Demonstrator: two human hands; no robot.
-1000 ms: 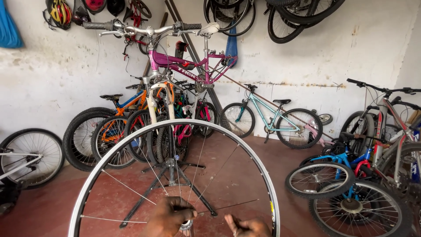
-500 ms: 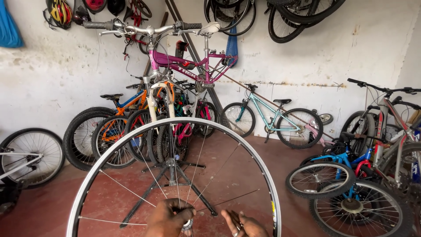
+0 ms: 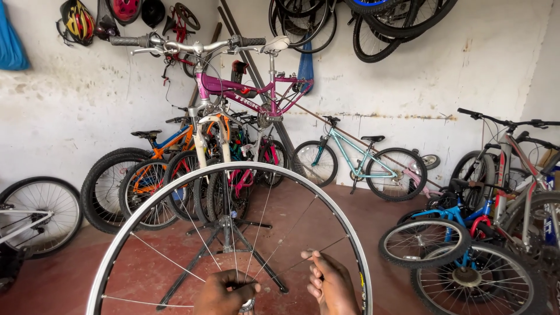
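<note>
Nearest the camera, wheel rim (image 3: 146, 210): silver, upright, only a few thin spokes fitted, cut off by the bottom edge.
Left hand (image 3: 224, 291): inside the rim at its hub, fingers curled shut around a spoke (image 3: 236, 256) end.
Right hand (image 3: 329, 283): just right of the hub, fingertips pinching another spoke.
Behind the rim: black repair stand (image 3: 227, 233) carrying a pink bicycle (image 3: 245, 90).
Right of the rim: teal bicycle (image 3: 356, 157) against the white wall.

Bright, even daylight, source out of view; soft shadows under the bikes along the wall (image 3: 496, 64). Sharp focus throughout, mild wide-angle bending at the edges. Slight glare on the silver rim (image 3: 175, 186).
</note>
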